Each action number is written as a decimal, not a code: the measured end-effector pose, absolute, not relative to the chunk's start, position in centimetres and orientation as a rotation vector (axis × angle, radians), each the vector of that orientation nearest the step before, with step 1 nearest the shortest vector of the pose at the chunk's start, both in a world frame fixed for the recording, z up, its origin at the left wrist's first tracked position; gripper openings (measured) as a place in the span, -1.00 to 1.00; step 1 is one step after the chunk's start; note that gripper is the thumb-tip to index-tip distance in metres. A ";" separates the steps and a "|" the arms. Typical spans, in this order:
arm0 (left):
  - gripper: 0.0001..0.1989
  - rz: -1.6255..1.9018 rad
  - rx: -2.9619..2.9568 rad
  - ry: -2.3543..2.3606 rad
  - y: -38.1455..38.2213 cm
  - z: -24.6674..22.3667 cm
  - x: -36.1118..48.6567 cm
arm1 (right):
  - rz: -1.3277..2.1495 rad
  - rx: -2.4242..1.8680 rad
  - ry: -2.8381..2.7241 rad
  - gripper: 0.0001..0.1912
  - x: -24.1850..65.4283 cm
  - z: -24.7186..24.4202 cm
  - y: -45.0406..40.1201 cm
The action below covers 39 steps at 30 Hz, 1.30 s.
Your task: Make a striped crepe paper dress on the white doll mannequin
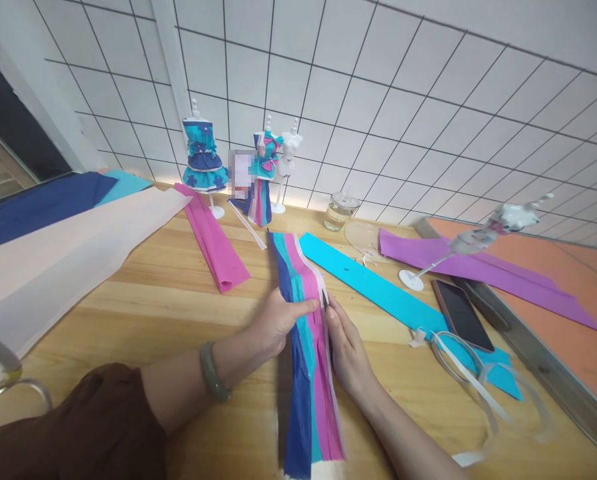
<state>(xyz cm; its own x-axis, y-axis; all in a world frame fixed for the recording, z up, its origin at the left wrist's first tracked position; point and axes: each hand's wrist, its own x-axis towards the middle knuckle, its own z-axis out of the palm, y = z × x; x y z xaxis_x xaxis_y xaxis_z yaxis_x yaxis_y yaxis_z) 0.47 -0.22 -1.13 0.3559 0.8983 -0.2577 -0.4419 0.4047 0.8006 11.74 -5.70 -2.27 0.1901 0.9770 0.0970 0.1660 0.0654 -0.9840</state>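
Observation:
A long striped strip [306,373] of thin paper or cloth, in dark blue, teal, pink and white bands, runs down the middle in front of me. My left hand [281,320] is closed around its left side, thumb pressed on top of the pink band. At its white right edge my right hand [346,343] pinches with thumb and fingers. A small dark pointed thing [325,298] shows at those fingertips; its kind is unclear. The strip's far end lies towards the dress forms, and its near end hangs close to me.
Behind stand a form in a blue dress [203,157], one in a striped dress [264,170] and a bare form [289,147]. Another white form [498,227] is at right. Nearby are a glass [339,212], turquoise strip [373,280], phone [462,315], ribbon roll [456,357] and pink sheet [216,243].

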 end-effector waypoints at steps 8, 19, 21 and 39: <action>-0.64 0.939 0.653 0.793 0.0 -0.8 0.3 | 0.949 -1.320 -1.231 -0.49 11.6 -1.8 -5.8; -0.57 1.008 0.657 0.836 0.0 -1.1 0.3 | 0.928 -1.352 -1.199 -0.50 11.6 -2.2 -5.9; -0.54 1.007 0.658 0.823 -0.1 -1.1 0.4 | 0.920 -1.361 -1.202 -0.50 11.6 -2.2 -5.9; -0.52 1.010 0.650 0.861 -0.1 -1.1 0.4 | 0.925 -1.356 -1.218 -0.51 11.4 -2.0 -5.8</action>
